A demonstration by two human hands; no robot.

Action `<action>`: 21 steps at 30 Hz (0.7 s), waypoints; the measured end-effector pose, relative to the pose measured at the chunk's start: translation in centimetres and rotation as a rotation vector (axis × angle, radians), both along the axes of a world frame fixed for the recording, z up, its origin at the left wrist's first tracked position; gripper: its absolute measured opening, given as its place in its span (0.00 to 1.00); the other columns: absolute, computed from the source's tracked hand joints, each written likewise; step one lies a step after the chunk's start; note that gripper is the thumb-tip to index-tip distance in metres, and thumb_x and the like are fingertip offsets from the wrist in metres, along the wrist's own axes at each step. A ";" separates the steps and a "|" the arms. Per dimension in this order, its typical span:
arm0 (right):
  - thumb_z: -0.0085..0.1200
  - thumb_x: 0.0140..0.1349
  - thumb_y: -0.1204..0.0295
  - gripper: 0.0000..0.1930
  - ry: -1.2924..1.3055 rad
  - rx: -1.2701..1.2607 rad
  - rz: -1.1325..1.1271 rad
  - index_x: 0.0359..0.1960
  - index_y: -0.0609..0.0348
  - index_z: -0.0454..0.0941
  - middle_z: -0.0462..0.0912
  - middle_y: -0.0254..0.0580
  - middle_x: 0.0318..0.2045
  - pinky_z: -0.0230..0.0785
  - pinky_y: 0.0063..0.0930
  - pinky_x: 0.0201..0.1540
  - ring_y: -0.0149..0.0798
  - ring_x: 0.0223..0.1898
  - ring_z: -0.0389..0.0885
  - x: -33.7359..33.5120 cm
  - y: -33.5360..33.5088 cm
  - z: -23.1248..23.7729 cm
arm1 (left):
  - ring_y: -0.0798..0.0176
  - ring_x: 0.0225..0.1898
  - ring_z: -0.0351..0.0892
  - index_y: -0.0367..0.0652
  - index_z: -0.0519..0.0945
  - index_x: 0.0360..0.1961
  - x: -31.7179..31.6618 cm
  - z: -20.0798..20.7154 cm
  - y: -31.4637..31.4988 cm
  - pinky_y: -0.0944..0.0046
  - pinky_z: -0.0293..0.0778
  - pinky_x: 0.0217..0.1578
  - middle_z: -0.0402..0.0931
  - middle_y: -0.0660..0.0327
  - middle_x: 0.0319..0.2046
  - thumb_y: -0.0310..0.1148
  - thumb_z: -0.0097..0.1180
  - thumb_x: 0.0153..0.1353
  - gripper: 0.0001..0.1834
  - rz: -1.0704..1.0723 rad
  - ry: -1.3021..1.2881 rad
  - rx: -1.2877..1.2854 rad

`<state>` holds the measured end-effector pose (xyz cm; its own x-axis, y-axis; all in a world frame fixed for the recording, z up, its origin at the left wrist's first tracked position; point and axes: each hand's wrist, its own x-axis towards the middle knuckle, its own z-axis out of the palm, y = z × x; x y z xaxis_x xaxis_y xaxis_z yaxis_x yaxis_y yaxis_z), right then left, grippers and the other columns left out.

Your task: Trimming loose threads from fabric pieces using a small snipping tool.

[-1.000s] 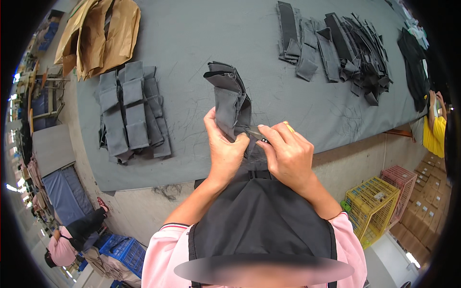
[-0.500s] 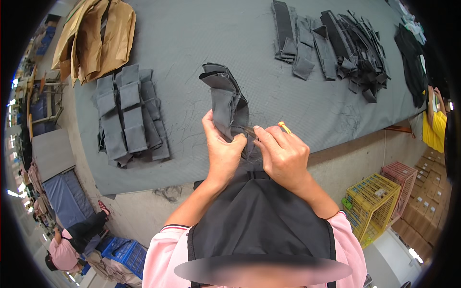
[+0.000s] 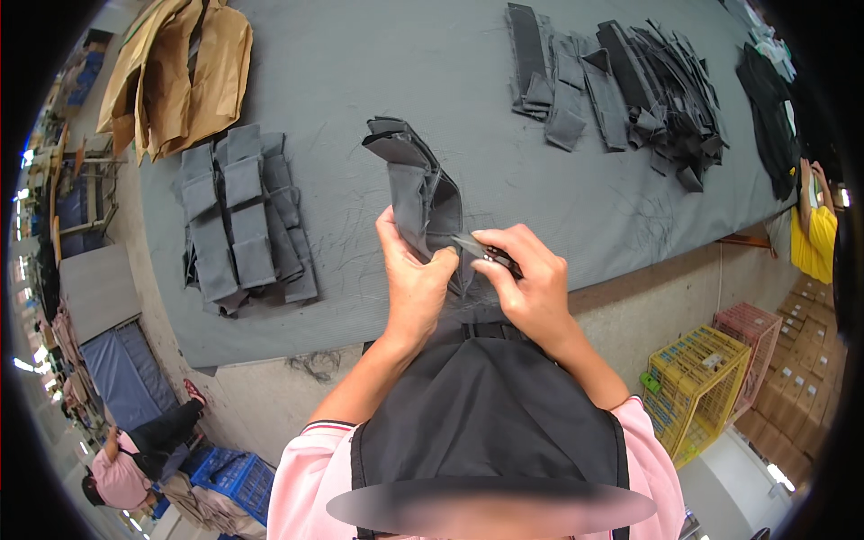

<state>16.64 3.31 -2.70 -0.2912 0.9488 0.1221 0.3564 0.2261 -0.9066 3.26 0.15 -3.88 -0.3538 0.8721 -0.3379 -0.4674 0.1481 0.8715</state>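
My left hand (image 3: 416, 286) is closed round a bundle of grey fabric strips (image 3: 416, 193). The folded strips stand up from the fist, their far ends fanned a little apart. Thread snips (image 3: 470, 243) sit in my right hand (image 3: 537, 281), with the metal blades pointing left at the bundle's side, close to my left thumb. Whether the blades touch the cloth I cannot tell. On the table to the left lies a stack of folded grey strips (image 3: 247, 216). More loose dark strips (image 3: 621, 85) lie in a heap at the far right.
The table (image 3: 342, 54) has a grey cover strewn with loose threads. A brown paper bag (image 3: 193, 81) stands at the far left. Yellow (image 3: 697, 373) and pink crates (image 3: 751, 337) are on the right. One person (image 3: 121, 472) sits at lower left; another in yellow (image 3: 814, 234) is at right.
My right hand has turned and shifted slightly left, so the snips' blades show more plainly and the yellow-orange piece above the hand is hidden. The bundle's top leans a little further left.
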 end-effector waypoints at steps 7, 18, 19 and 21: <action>0.60 0.52 0.81 0.14 0.340 -0.194 0.052 0.40 0.63 0.72 0.75 0.37 0.33 0.69 0.19 0.35 0.27 0.33 0.76 -1.6 0.8 0.1 | 0.66 0.44 0.72 0.41 0.61 0.58 -2.1 -0.1 0.8 0.64 0.72 0.47 0.67 0.59 0.45 0.33 0.52 0.63 0.24 -0.067 -0.391 0.098; 0.62 0.50 0.78 0.14 0.191 -0.124 0.001 0.39 0.60 0.73 0.78 0.40 0.28 0.71 0.25 0.31 0.34 0.27 0.79 -1.4 -1.2 -1.8 | 0.54 0.51 0.74 0.32 0.68 0.51 -2.7 0.1 1.2 0.51 0.72 0.53 0.72 0.49 0.47 0.54 0.48 0.61 0.32 -0.295 -0.293 0.143; 0.62 0.50 0.78 0.14 0.195 -0.124 0.001 0.39 0.60 0.73 0.78 0.40 0.28 0.71 0.25 0.31 0.34 0.27 0.79 -1.3 -1.2 -1.7 | 0.49 0.53 0.72 0.32 0.68 0.52 -2.8 -0.1 1.3 0.47 0.72 0.54 0.72 0.49 0.47 0.54 0.45 0.63 0.32 -0.283 -0.361 0.157; 0.62 0.50 0.77 0.15 0.126 -0.082 0.031 0.39 0.61 0.72 0.76 0.40 0.29 0.70 0.25 0.29 0.34 0.26 0.79 -0.9 -1.4 -1.3 | 0.45 0.54 0.71 0.31 0.68 0.52 -3.0 -0.2 1.6 0.44 0.71 0.54 0.72 0.49 0.48 0.54 0.42 0.64 0.32 -0.268 -0.423 0.170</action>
<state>15.77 1.95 -4.01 -0.3079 0.9479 0.0819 0.2328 0.1585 -0.9595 0.27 1.71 -4.12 0.0254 0.9682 -0.2487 -0.7485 0.1833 0.6373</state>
